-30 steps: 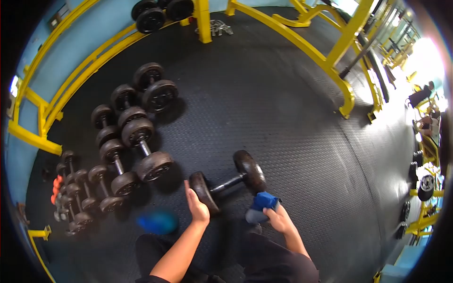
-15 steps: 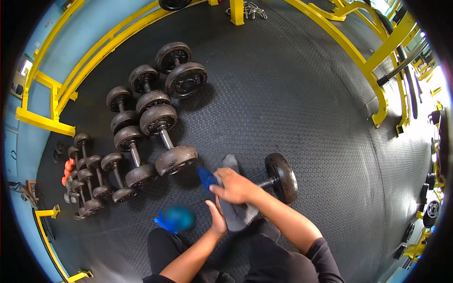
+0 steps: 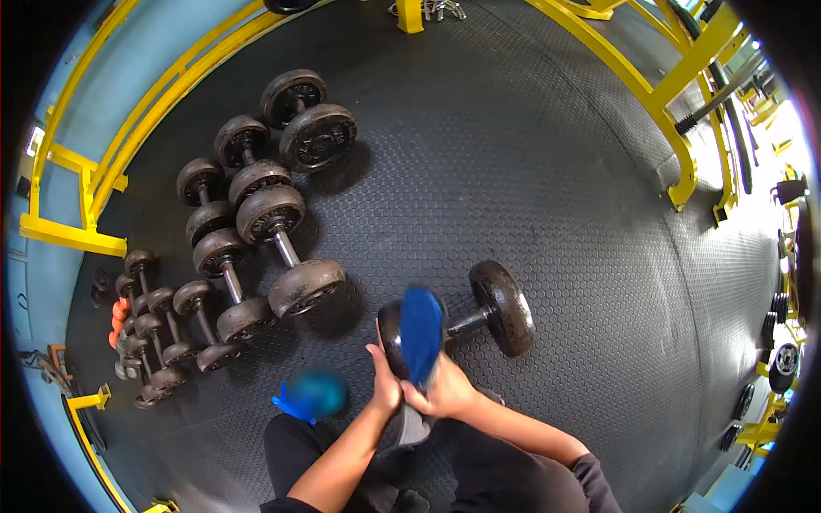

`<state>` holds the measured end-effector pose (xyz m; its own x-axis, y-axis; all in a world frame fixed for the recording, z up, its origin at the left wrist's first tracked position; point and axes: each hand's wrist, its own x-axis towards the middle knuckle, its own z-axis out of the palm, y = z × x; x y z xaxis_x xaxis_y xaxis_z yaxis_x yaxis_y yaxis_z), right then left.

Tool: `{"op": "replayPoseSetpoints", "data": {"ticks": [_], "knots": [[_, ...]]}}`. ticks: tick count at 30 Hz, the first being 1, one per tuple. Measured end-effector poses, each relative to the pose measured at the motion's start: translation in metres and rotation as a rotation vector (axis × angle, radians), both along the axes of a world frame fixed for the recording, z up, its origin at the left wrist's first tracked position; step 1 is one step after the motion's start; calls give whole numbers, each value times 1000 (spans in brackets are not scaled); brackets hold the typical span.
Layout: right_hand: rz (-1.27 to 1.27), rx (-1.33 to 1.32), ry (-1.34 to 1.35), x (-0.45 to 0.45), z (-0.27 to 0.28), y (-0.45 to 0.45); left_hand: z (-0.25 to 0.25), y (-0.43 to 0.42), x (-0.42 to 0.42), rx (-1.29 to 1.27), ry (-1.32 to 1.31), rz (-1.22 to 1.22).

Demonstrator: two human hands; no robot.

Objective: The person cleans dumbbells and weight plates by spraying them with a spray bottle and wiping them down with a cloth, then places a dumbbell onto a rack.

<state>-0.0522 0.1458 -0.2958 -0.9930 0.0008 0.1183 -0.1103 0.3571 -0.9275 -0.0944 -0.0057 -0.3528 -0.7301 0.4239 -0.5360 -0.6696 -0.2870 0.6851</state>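
A cloth (image 3: 421,333), blue on one part and grey below, rises between my two hands in front of a dumbbell. My right hand (image 3: 445,389) grips its lower right side, the thumb pointing inward. On the left edge, my left hand (image 3: 385,389) holds the cloth with its thumb raised; its other fingers are partly hidden. The grey part (image 3: 415,425) hangs below my hands. Behind the cloth lies the dumbbell (image 3: 500,308), its near head largely covered and its far head resting on the floor. A blurred teal item with a blue part (image 3: 316,393) stands beside my left forearm.
Several dumbbells (image 3: 286,248) lie in rows on the black rubber floor (image 3: 556,214) to the left. Yellow frames (image 3: 73,235) stand along the blue wall and at the upper right. Weight plates (image 3: 782,368) sit at the far right. My knees are below my hands.
The blue part of the cloth has swung up and right, now upright between my hands. The grey part has dropped lower, uncovering some of the near dumbbell head. My right hand has moved down.
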Motion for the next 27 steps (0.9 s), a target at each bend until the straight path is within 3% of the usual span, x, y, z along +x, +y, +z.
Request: {"op": "replayPoseSetpoints", "data": {"ticks": [1, 2, 3, 5, 7, 9, 10, 11, 13, 14, 15, 16, 17, 19, 20, 21, 22, 24, 25, 26, 27], "knots": [[8, 2, 10, 21, -19, -2, 4, 3, 0, 84, -49, 41], [14, 24, 68, 42, -35, -3, 30, 18, -3, 0, -80, 101], [19, 45, 125, 55, -46, -1, 15, 17, -3, -26, -49, 179], [-7, 110, 124, 61, -61, 8, 47, 17, -13, -51, -152, 96], [-48, 167, 121, 78, -66, 15, 56, 17, -34, 21, -179, 213], [-51, -38, -301, 107, -61, 16, 78, 17, -52, 65, -352, 118], [-37, -155, -270, 107, -59, 17, 106, 43, -52, -127, -297, 274], [-55, -165, -268, 107, -56, 19, 64, 39, -49, -240, -159, 314], [89, -333, -158, 85, -4, 27, 47, 43, -38, -412, 119, 341], [304, -298, -300, 71, 10, 30, 38, 39, -34, -416, 123, 330], [16, -322, 56, 54, 14, 10, 30, 34, -30, -468, 239, 272], [85, -334, -101, 43, 10, 7, 35, 31, -30, -519, 357, 216], [161, -345, -262, 31, 6, 7, 39, 32, -18, -412, 276, 250], [307, -239, -418, -13, 24, 19, 42, 34, 1, -715, 531, 172], [162, -287, -379, -29, 29, 15, 45, 28, 8, -858, 692, 42], [165, -319, -615, -51, 35, 20, 49, 38, 12, -659, 478, 213], [27, -371, -655, -69, 5, 7, 51, 42, 18, -594, 491, 238], [118, -329, -708, -108, -60, -2, 51, 43, 25, -594, 553, 252], [243, -266, -619, -120, -67, 9, 54, 47, 26, -512, 489, 305], [262, -187, -454, -136, -126, -6, 59, 50, 26, -480, 483, 291], [246, -191, -456, -132, -113, -1, 62, 49, 23, -449, 480, 268]]}}
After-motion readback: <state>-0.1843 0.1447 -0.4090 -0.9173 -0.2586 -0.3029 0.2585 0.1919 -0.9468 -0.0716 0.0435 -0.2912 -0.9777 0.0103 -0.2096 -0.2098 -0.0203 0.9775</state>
